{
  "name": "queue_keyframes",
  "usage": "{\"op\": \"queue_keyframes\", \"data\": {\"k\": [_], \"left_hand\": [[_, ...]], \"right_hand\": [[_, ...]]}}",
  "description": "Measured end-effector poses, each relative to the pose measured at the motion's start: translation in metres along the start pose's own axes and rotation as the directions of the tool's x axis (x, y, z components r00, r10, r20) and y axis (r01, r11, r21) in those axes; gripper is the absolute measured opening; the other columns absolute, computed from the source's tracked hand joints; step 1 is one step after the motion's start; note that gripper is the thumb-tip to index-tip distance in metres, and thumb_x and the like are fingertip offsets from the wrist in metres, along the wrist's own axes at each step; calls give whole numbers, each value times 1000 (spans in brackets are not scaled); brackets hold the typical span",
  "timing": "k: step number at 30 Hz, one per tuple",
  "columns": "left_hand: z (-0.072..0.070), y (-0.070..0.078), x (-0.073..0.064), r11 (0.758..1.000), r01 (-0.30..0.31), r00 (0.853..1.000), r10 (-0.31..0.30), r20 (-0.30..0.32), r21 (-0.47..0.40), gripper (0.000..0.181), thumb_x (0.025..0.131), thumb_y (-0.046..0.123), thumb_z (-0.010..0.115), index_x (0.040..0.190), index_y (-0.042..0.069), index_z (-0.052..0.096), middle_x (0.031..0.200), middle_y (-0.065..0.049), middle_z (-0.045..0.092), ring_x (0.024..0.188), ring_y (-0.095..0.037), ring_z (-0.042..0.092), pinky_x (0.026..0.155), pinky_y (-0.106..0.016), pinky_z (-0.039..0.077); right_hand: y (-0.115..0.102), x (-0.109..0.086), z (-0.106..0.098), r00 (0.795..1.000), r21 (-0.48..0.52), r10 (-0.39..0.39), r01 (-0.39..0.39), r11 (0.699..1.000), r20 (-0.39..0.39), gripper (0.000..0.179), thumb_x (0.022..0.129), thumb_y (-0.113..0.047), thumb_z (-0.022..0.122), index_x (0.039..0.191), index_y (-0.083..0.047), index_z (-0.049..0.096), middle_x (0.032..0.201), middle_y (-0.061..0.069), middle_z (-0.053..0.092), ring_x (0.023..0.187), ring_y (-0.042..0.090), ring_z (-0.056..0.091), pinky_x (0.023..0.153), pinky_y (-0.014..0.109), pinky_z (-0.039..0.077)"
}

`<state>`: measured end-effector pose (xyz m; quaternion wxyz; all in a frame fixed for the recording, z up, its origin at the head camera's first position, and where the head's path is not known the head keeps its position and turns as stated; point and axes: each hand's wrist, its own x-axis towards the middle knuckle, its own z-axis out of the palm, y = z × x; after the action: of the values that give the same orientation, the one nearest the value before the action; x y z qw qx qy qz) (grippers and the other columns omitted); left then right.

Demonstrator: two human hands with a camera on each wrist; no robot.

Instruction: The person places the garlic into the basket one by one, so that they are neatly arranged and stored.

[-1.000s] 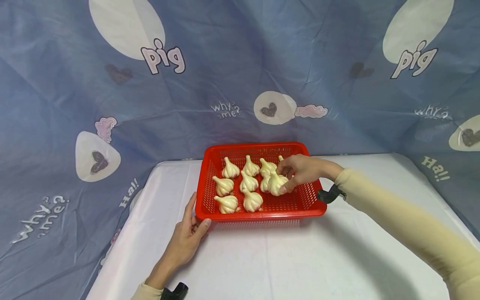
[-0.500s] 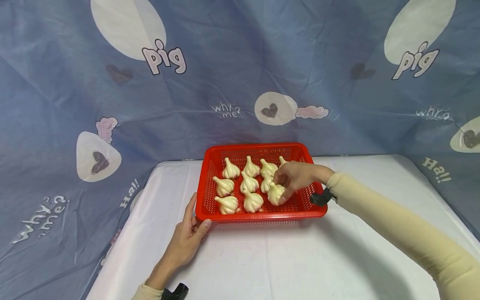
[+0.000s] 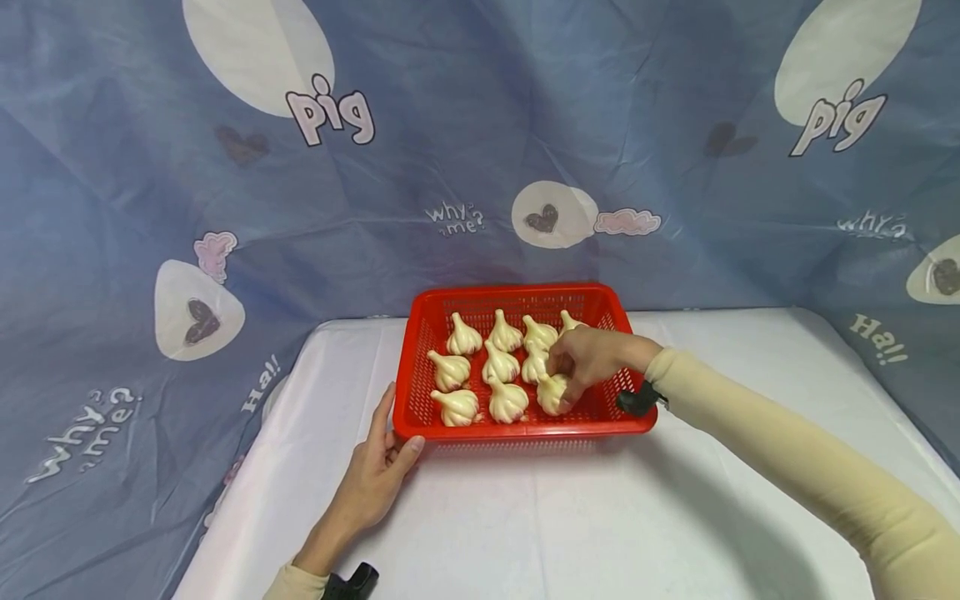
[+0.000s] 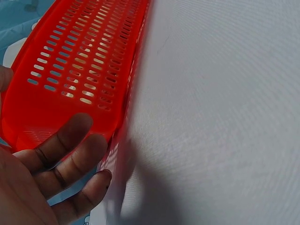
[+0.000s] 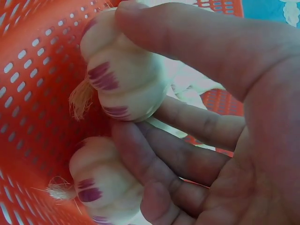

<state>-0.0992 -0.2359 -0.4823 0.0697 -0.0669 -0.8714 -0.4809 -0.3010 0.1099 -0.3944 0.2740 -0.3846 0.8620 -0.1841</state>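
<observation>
A red plastic basket [image 3: 525,432] stands on the white table, holding several pale garlic bulbs with pinkish streaks in loose rows. My left hand [image 3: 375,479] grips its near left corner, thumb on the front rim and index finger along the left side; in the left wrist view several fingers [image 4: 77,161] lie by the basket wall [image 4: 56,105]. Inside the basket, toward the right, my right hand [image 3: 596,360] holds a garlic bulb [image 5: 126,77] between thumb and fingers. Another garlic bulb [image 5: 105,180] lies just below it in the right wrist view.
A patterned blue cloth [image 3: 420,108] hangs right behind the basket. The white tablecloth [image 3: 525,525] extends in front and to both sides. Dark wrist straps [image 3: 637,400] are on both wrists.
My right hand has lowered the garlic bulb toward the front right of the basket, beside the front row. My left hand has stayed on the corner.
</observation>
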Motion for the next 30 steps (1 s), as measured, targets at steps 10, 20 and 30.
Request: {"op": "queue_keyframes", "data": {"k": [10, 20, 30], "left_hand": [[0, -2, 0, 1000, -16, 1000, 16, -10, 16, 85, 107, 26, 66, 172, 30, 12, 70, 10, 53, 58, -2, 44, 57, -23, 37], [1, -2, 0, 999, -29, 1000, 29, -11, -14, 87, 106, 22, 67, 172, 28, 11, 72, 11, 51, 58, -1, 43, 58, -24, 38], [-1, -1, -2, 999, -31, 999, 31, -17, 11, 85, 106, 25, 67, 171, 31, 14, 69, 10, 51, 56, -1, 42, 54, -22, 35]], "right_hand": [[-1, 4, 6, 1000, -49, 10, -11, 999, -25, 52, 70, -37, 101, 106, -7, 78, 93, 0, 77, 87, 11, 69, 82, 29, 56], [0, 6, 7, 999, -94, 33, -33, 995, -1, 51, 68, -40, 101, 104, -11, 79, 91, -2, 77, 86, 9, 68, 80, 29, 56], [-3, 12, 12, 1000, -175, 30, -30, 984, -3, 43, 65, -44, 102, 89, -17, 78, 82, -6, 72, 78, 9, 61, 73, 27, 52]]}}
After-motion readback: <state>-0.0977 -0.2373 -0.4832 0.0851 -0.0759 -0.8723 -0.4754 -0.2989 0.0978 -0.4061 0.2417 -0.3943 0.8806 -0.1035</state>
